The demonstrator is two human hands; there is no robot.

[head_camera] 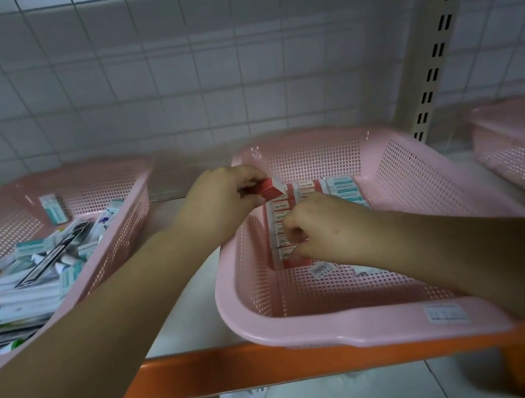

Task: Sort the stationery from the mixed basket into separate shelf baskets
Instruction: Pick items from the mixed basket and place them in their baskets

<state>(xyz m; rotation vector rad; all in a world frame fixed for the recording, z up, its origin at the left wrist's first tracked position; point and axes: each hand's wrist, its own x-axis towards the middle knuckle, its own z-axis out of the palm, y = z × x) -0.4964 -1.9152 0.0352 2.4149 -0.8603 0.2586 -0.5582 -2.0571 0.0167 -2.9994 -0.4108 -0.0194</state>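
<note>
In the head view the mixed basket (136,199) lies at nine o'clock, heaped with unsorted packets; the middle basket (345,327) fills the centre and runs toward four o'clock; a third basket (524,155) shows at three o'clock. The left hand (220,202) pinches a small red box (270,189) between thumb and fingertips, just over the middle basket's eleven-o'clock corner. It is held tilted, likely so it can slot in at the far end of the row of red boxes (281,211) packed along that side. The right hand (321,227) sits on the near end of the row with fingers curled; whether it nips a box or merely steadies the row cannot be told, though it probably keeps the boxes upright and tight. Teal boxes (342,185) stand at one o'clock from that hand, kept apart by kind.
</note>
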